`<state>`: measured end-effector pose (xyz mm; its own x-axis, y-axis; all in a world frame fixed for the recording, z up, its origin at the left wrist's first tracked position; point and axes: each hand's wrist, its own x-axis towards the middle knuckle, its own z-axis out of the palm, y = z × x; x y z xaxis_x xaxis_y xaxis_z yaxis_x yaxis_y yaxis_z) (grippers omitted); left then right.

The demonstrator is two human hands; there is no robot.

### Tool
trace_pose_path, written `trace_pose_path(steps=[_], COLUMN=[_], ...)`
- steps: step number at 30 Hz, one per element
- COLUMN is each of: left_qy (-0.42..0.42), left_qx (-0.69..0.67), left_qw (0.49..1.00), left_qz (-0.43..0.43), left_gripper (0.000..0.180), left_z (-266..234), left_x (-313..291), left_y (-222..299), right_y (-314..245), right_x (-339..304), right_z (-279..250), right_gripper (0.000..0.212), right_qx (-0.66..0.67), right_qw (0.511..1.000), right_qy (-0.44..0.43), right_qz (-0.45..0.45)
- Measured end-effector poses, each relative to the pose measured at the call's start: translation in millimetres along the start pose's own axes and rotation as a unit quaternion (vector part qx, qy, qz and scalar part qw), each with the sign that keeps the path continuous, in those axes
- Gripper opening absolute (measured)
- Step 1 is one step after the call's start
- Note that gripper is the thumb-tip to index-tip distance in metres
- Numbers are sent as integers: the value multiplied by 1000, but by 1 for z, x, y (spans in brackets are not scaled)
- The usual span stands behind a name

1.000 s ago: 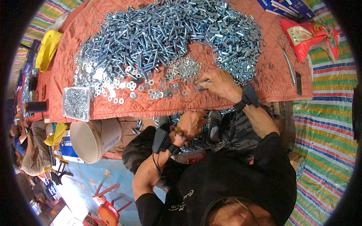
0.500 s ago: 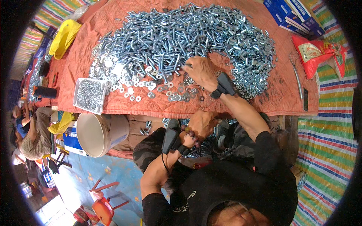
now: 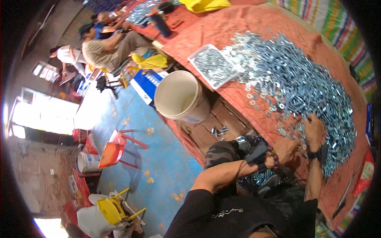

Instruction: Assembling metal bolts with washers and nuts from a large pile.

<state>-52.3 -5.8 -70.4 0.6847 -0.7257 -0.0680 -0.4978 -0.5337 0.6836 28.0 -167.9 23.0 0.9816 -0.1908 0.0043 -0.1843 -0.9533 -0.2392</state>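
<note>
A large heap of metal bolts and sleeve-like pieces [image 3: 293, 75] lies on the orange quilted cloth [image 3: 329, 198]. Flat washers [image 3: 254, 96] are scattered along its near side. My right hand [image 3: 315, 133] is at the heap's near side, thumb and fingers pinched together; a small dark tip shows there, too small to name. Closer to the cloth's edge, my left hand [image 3: 286, 148] has its fingers curled in beside the right wrist, and what they may hold is hidden. More metal pieces [image 3: 254, 180] lie below it, by my legs.
A white tray of small metal parts [image 3: 214, 65] stands at the cloth's edge, with a pale bucket [image 3: 178, 97] beside it. Loose bolts [image 3: 219, 131] lie on brown board. An orange chair [image 3: 113, 148] and a yellow chair [image 3: 111, 210] stand leftward. Other people [image 3: 101, 51] sit farther off.
The view has swung to the left, bringing more of the room and its chairs into sight. My right hand remains pinched at the heap, and my left stays near the cloth's edge.
</note>
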Motion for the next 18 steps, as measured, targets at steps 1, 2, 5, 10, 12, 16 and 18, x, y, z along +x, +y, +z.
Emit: trace_pose_path(steps=[1, 2, 5, 10, 12, 16, 18], left_qy=[35, 69, 186, 341, 390, 441, 435], left_qx=[-6, -13, -30, -50, -39, -5, 11], left_qw=[999, 997, 982, 938, 919, 897, 899], left_qz=[4, 4, 3, 34, 36, 41, 50], left_gripper=[28, 28, 29, 31, 31, 33, 33], left_z=[-3, -8, -25, -47, -57, -67, -65], left_x=[6, 10, 13, 20, 17, 16, 24], left_y=[4, 8, 13, 27, 28, 29, 27], right_y=[23, 30, 39, 72, 63, 66, 74], right_x=[4, 3, -4, -4, -10, -21, -24], right_z=[15, 22, 33, 48, 43, 56, 62], right_gripper=[23, 23, 16, 19, 24, 31, 37], right_qx=[30, 37, 112, 248, 418, 406, 385], right_qw=[998, 997, 982, 963, 905, 906, 911], right_qy=[32, 32, 109, 43, -80, -78, -45], right_qz=[-48, -61, -109, -101, -25, -88, -140])
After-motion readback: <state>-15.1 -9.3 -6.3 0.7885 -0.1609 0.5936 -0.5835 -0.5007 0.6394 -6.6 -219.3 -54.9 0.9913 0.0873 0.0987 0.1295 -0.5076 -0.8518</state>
